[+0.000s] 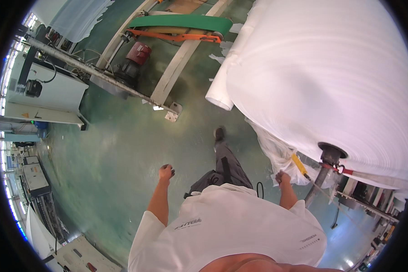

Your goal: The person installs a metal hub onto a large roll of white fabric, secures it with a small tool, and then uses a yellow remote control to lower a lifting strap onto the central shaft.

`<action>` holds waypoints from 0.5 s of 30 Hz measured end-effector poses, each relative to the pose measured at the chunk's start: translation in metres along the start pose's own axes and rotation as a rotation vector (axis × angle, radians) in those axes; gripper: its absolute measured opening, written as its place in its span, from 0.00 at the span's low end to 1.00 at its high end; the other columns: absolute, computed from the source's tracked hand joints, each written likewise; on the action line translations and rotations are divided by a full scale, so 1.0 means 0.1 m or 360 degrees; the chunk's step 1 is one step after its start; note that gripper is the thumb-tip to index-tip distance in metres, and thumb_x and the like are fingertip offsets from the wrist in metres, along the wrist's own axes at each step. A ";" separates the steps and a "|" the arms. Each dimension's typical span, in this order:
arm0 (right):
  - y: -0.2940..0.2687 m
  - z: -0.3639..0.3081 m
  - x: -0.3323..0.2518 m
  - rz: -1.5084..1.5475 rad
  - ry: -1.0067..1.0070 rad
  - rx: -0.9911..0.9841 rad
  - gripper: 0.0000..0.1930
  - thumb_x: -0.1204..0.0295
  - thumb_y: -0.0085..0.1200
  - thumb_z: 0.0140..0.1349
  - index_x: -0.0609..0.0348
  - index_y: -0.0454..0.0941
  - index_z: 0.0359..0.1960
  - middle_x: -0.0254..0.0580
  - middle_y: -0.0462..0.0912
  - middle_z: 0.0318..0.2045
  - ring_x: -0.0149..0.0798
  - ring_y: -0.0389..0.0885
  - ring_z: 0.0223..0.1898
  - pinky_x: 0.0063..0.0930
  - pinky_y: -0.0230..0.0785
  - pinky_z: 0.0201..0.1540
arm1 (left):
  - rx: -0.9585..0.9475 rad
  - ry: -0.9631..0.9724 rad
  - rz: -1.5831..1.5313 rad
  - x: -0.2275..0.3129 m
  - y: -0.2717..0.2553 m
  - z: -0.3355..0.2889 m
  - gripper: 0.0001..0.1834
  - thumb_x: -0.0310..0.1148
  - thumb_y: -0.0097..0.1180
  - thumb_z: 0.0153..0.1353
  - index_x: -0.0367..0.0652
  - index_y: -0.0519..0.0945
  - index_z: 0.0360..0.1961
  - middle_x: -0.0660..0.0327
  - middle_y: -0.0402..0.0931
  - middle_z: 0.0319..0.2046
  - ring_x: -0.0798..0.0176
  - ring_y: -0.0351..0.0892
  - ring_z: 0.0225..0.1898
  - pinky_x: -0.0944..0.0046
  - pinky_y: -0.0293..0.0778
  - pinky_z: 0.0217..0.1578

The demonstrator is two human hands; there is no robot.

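My left hand [166, 172] hangs out over the green floor with its fingers loosely curled and nothing visible in them. On the other side, my right hand [283, 178] is also curled, and no held thing shows in it. Behind the right hand is crumpled clear plastic film [276, 154], which lies along the underside of a huge white roll [322, 81]; I cannot tell whether they touch. A yellow handle [299, 166] sits just beyond that hand, near the roll's dark core [332, 153] and a metal shaft [317, 185].
Ahead stands a frame with a green belt [181, 22], an orange bar [177, 36] and a red motor [139, 53]. A white tube [220, 98] lies beside the roll. White machine panels [47, 86] line the left; a pale board [84, 256] is at lower left.
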State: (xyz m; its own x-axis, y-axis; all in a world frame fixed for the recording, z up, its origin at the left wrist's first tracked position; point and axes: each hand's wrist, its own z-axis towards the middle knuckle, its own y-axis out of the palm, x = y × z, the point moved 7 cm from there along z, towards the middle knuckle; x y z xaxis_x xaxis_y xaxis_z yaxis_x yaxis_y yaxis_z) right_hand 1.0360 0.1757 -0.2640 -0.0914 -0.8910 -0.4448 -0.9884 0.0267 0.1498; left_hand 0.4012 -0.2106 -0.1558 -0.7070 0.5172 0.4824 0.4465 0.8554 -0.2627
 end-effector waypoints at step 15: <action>6.11 0.40 -1.55 -0.1005 -0.0319 -0.0480 0.20 0.62 0.57 0.60 0.64 0.74 0.49 0.43 0.83 0.37 0.37 0.83 0.36 0.31 0.76 0.38 | -0.0216 -0.0005 0.0120 3.34 0.49 1.70 0.15 0.31 0.49 0.58 0.34 0.74 0.44 0.53 0.77 0.36 0.56 0.81 0.30 0.60 0.79 0.27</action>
State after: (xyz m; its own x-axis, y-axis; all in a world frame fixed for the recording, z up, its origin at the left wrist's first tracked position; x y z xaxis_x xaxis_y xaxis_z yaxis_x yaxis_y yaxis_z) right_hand 0.4409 0.3481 -0.1392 0.4364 -0.5941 -0.6758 -0.7861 -0.6171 0.0349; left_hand 0.0938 0.0095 -0.1498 -0.6701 0.5802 0.4630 0.5683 0.8023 -0.1828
